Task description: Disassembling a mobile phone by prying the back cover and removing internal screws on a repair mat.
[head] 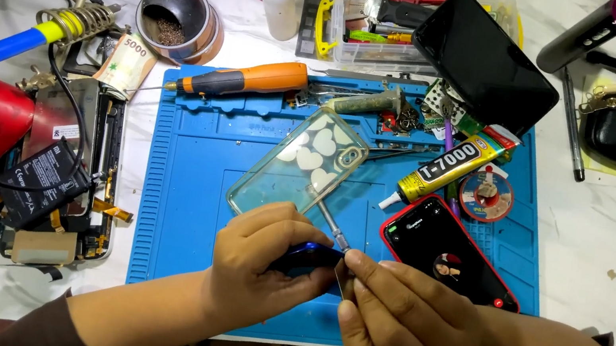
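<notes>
Blue-handled tool (310, 255) with a thin metal shaft sits pinched between both hands, low on the ribbed blue silicone work mat (186, 180). Left hand (262, 267) is curled around the glossy blue handle; right hand (403, 327) has its fingertips closed on the shaft's lower end. Just beyond the knuckles lies a clear soft phone case (297, 165) printed with pale hearts. Right of the hands rests a red-edged smartphone (451, 252), screen lit. Farther off, a round metal cup (179, 18) holds dark granules, and a clear plastic box (380, 30) holds assorted small tools.
</notes>
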